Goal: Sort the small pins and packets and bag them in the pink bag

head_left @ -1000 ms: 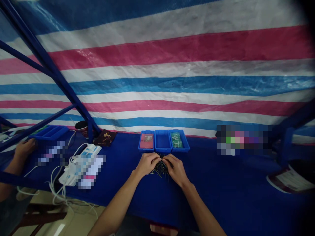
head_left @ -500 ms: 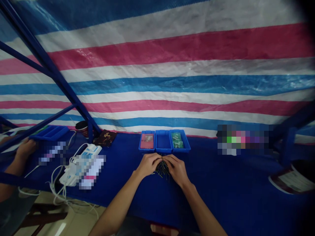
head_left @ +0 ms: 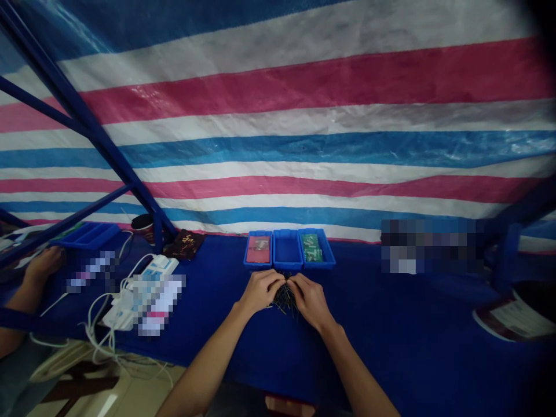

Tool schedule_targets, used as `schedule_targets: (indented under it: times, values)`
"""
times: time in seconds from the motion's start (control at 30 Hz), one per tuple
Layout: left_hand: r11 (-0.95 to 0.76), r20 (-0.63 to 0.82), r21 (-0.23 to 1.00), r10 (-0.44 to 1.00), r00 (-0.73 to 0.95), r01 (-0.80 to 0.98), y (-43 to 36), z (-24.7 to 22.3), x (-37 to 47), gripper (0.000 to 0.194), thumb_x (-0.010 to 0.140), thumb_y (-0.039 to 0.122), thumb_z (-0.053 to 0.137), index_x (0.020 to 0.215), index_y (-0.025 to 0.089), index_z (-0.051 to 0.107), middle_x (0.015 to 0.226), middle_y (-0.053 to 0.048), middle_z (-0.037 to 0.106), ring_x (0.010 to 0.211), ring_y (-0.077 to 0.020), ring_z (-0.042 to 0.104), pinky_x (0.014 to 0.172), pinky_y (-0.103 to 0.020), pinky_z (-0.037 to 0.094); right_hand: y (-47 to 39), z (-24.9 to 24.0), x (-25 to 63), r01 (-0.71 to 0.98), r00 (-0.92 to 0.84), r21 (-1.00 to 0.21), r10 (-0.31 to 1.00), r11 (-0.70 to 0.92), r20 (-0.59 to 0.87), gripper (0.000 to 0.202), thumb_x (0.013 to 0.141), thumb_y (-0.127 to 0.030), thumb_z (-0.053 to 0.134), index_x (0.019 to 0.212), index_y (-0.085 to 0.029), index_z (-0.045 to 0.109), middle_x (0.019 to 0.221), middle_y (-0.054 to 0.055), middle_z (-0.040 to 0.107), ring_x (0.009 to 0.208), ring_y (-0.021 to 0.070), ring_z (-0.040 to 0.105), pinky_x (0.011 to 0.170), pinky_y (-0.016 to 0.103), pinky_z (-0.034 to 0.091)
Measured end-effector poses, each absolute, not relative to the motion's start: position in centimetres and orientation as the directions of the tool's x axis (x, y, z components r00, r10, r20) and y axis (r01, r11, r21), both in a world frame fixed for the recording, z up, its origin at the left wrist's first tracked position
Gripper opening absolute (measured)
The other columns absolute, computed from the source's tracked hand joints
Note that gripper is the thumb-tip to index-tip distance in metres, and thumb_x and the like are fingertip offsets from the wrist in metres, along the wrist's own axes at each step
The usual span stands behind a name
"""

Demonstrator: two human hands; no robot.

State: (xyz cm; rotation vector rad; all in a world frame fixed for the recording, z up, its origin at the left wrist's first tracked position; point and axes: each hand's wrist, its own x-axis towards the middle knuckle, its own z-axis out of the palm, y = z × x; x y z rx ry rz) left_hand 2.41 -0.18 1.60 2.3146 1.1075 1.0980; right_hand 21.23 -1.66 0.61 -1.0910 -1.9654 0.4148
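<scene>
Near the middle of the blue table, my left hand (head_left: pixel 261 291) and my right hand (head_left: pixel 310 298) almost meet, thumb and fingers of each pinched together. Whatever they hold between the fingertips is too small to make out. Directly under the fingers lies a loose pile of thin, dark and yellowish wire-like pieces (head_left: pixel 285 299), partly hidden by both hands. Just beyond stand three blue bins in a row. A pink block or foam (head_left: pixel 256 253) fills the left bin, the middle bin (head_left: pixel 287 248) shows a bare bottom, and green circuit boards (head_left: pixel 311 245) lie in the right one.
To the left, a white power strip (head_left: pixel 161 267) with tangled cables lies by a dark brown packet (head_left: pixel 186 243). Past the blue metal frame (head_left: pixel 104 139), another person's hand (head_left: pixel 46 260) rests by a blue tray (head_left: pixel 93 235). A dark red tub (head_left: pixel 512 315) stands at right.
My fingertips have drawn slightly apart above the pile, the right hand shifting a little. The bins and the pile look the same, and the view has moved very slightly.
</scene>
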Motion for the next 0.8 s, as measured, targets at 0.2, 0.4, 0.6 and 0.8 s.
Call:
schedule_targets:
  times: [0.2, 0.4, 0.6, 0.8]
  values:
    - [-0.625, 0.487, 0.582, 0.78, 0.393, 0.519, -0.2, 1.8, 2.4, 0.026, 0.099, 0.027, 0.049, 0.091, 0.016, 0.07, 0.075, -0.005, 0.065, 0.066, -0.014, 0.057, 0.067, -0.026, 0.046, -1.6, 0.8, 21.3, 0.507, -0.292, -0.63, 0.805, 0.588, 0.517, 0.023, 0.102, -0.028, 0.044, 0.106, -0.024, 0.066, 0.092, 0.005, 0.069, 0.079, 0.0183, 0.068, 0.073, 0.027, 0.05]
    - [-0.628, 0.492, 0.594, 0.778, 0.39, 0.503, -0.2, 1.7, 2.4, 0.025, 0.099, 0.028, 0.051, 0.091, 0.016, 0.071, 0.077, -0.006, 0.067, 0.068, -0.0142, 0.059, 0.068, -0.026, 0.047, -1.5, 0.6, 21.3, 0.526, -0.303, -0.618, 0.807, 0.585, 0.506, 0.026, 0.103, -0.029, 0.042, 0.103, -0.023, 0.067, 0.088, 0.005, 0.068, 0.075, 0.0172, 0.065, 0.07, 0.026, 0.048]
    - [-0.64, 0.516, 0.621, 0.768, 0.379, 0.452, -0.1, 1.2, 2.6, 0.024, 0.099, 0.026, 0.051, 0.091, 0.016, 0.072, 0.082, -0.007, 0.07, 0.074, -0.0149, 0.063, 0.073, -0.026, 0.049, -1.6, 0.2, 21.1, 0.578, -0.322, -0.598, 0.829, 0.555, 0.458, 0.034, 0.104, -0.032, 0.037, 0.079, -0.021, 0.057, 0.071, 0.001, 0.061, 0.061, 0.0145, 0.057, 0.059, 0.025, 0.038]
    - [-0.65, 0.514, 0.595, 0.76, 0.397, 0.474, -0.2, 1.4, 2.5, 0.022, 0.098, 0.024, 0.052, 0.09, 0.015, 0.069, 0.078, -0.005, 0.066, 0.069, -0.0136, 0.059, 0.069, -0.025, 0.046, -1.4, -0.3, 21.2, 0.587, -0.3, -0.621, 0.851, 0.52, 0.43, 0.038, 0.105, -0.035, 0.036, 0.074, -0.021, 0.052, 0.066, 0.0, 0.058, 0.058, 0.0141, 0.056, 0.058, 0.025, 0.035]
